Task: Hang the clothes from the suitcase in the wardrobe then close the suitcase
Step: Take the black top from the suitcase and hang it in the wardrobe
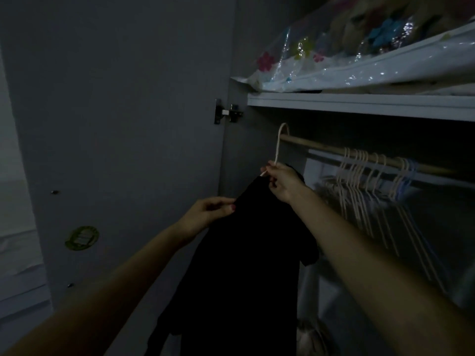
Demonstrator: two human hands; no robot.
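**Black garment on a hanger, held up at the wardrobe rail**

Two bare forearms reach up from the bottom corners of the dim view. Between them hangs a black garment (246, 265), draped on a pale hanger (279, 147); its folds are lost in the dark, so what kind of garment it is cannot be told.

The left hand (209, 214) has its fingers curled, thumb and fingertips pinching the cloth at the garment's left shoulder. The right hand (281, 182), a little higher and farther in, is closed round the neck of the hanger just above the collar, fingers bent and pressed together on the thin stem.

The hanger's hook rises above the right hand and stands at the left end of the wooden rail (334, 150); whether it rests on the rail or is just in front of it cannot be told.

Farther right along the rail hangs a bunch of bare pale hangers (359, 176), crowded close together.

To the left stands the open wardrobe door (115, 124), with a metal hinge (227, 114) at its edge and a round green sticker (82, 238) lower down.

Above the rail runs a white shelf (359, 104), carrying a clear plastic storage bag (334, 65) printed with coloured flowers.
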